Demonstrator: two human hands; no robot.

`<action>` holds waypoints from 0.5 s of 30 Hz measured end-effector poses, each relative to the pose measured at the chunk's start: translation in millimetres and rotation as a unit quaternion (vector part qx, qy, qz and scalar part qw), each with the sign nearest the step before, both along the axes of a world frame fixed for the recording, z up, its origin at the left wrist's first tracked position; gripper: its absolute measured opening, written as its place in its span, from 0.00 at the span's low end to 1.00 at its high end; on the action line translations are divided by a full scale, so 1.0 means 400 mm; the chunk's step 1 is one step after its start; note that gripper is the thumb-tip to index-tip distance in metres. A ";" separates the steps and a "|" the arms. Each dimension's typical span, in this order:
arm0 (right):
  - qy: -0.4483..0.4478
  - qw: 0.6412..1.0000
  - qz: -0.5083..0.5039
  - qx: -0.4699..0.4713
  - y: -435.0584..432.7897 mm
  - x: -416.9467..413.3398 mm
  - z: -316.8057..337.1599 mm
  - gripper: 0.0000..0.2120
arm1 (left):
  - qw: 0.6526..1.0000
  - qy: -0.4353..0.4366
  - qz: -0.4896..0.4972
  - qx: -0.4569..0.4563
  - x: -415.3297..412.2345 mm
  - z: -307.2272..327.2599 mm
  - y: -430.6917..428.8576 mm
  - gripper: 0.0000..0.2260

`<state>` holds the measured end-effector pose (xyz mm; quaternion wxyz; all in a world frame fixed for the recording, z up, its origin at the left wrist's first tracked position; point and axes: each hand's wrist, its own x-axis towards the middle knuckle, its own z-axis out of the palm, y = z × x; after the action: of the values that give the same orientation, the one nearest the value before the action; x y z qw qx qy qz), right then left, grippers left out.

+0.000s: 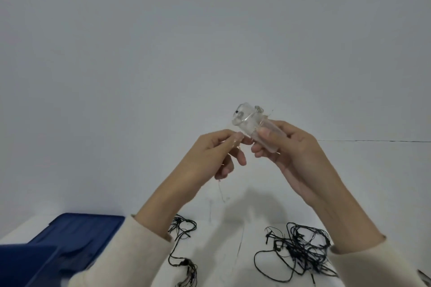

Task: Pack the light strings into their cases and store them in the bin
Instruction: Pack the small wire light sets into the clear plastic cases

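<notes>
My right hand [289, 147] holds a clear plastic case [250, 122] up in the air, tilted up and to the left. A thin silvery wire light string [220, 190] is partly wound around the case and trails down from my left hand [219, 154], which pinches it between thumb and fingers just left of the case. On the white table below lie a tangled black light string [297, 248] at the right and another black string [183, 249] near my left sleeve. A blue bin [77, 235] sits at the lower left.
The white table [233, 221] meets a plain pale wall behind. A thin dark line [373, 141] runs right from my right hand along the wall. A small dark object [424, 275] shows at the bottom right edge.
</notes>
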<state>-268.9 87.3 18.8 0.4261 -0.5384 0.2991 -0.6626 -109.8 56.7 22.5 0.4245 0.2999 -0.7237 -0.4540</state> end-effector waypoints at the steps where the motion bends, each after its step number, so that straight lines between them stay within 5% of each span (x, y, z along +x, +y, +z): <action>1: -0.002 1.000 -0.031 -0.006 -0.001 0.003 -0.001 0.10 | 1.000 0.007 0.004 0.020 -0.003 -0.001 0.002 0.10; 6: 0.066 0.976 -0.202 -0.047 0.000 0.018 -0.011 0.06 | 0.993 0.025 -0.039 0.107 -0.004 0.003 0.008 0.11; 11: 0.163 0.897 -0.384 -0.143 0.002 0.016 -0.029 0.06 | 0.977 0.012 -0.100 0.185 0.006 -0.013 0.022 0.10; 15: 0.339 0.801 -0.441 -0.223 -0.008 -0.008 -0.048 0.09 | 0.983 -0.167 0.048 -0.052 0.017 -0.018 0.039 0.09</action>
<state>-272.0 84.0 -0.3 -0.1721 -0.6191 0.4737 -0.6022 -102.8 72.3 15.4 0.3339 0.3833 -0.7918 -0.3386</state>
